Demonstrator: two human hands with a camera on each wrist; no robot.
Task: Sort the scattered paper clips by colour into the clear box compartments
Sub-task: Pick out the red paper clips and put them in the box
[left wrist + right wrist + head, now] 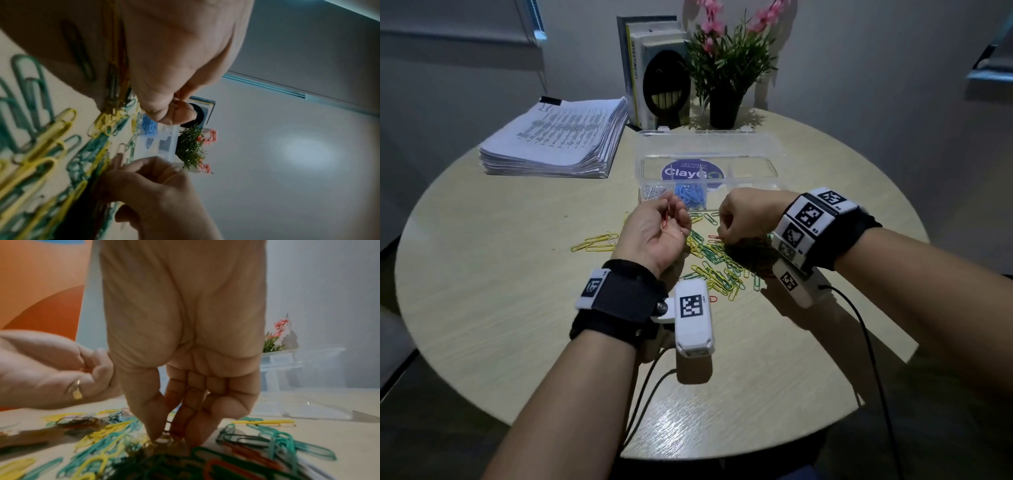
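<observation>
My left hand hovers palm-up just in front of the clear box, its curled fingers holding red paper clips. My right hand points down into the scattered green and yellow clips. Its thumb and forefinger pinch a red clip on the table. In the right wrist view the right hand has its fingertips closed together in the pile. The box's near row holds silver clips and blue clips.
A paper stack lies at the back left. Books and a potted plant stand behind the box's open lid. More yellow clips lie left of my left hand. Cables trail off the round table's near edge.
</observation>
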